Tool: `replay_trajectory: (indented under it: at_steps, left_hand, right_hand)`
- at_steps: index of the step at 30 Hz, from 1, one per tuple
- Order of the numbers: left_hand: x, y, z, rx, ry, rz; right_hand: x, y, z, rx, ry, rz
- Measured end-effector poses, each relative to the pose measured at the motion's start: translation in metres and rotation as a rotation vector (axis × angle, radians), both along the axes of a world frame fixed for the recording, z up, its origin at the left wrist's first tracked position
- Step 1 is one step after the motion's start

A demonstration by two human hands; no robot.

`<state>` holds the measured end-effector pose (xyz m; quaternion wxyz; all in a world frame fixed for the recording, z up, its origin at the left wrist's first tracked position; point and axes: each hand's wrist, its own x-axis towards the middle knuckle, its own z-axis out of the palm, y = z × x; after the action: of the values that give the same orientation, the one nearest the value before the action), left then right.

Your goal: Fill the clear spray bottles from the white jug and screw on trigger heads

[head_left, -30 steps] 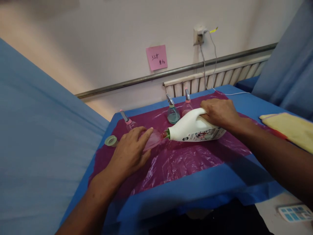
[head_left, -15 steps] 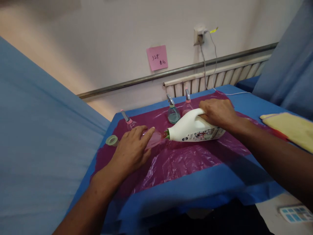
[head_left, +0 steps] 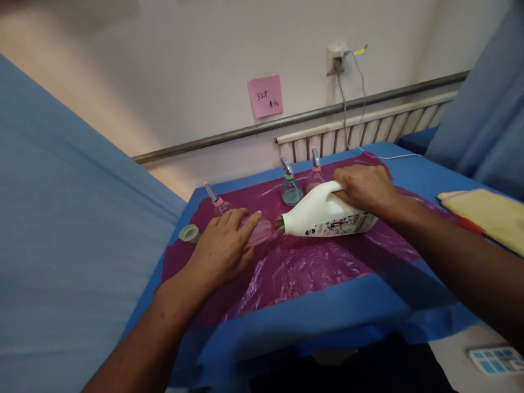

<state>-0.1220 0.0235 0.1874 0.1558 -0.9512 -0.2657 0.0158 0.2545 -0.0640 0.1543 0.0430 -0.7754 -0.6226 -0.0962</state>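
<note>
"Changes in the head view?"

"Slight: the pink note (head_left: 265, 96) sits a touch further right. My right grip (head_left: 364, 185) clasps the white jug (head_left: 315, 210), tipped, mouth meeting the pink bottle (head_left: 261, 233) my left grip (head_left: 221, 240) holds above the purple sheet (head_left: 311, 267)."

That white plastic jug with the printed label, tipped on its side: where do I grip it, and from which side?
Probably by its moulded loop handle, from above right, where the right hand grips now. The white plastic jug lies nearly level, handle uppermost; its mouth meets the translucent pink bottle in the left hand, so the left end looks crowded.
</note>
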Motion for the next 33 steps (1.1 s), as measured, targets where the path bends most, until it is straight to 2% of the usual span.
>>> replay_trajectory:
  at_steps: [9,24,33]
  left_hand:
    - [0.0,0.004,0.0,0.001,-0.005,-0.018]
    - [0.006,0.01,0.011,-0.033,0.006,-0.032]
    - [0.017,0.009,0.022,-0.026,0.09,-0.028]
  right_hand:
    - [0.003,0.003,-0.005,0.04,0.012,0.019]
    - [0.002,0.003,-0.004,0.037,-0.023,-0.007]
    - [-0.001,0.001,-0.001,0.044,0.005,0.009]
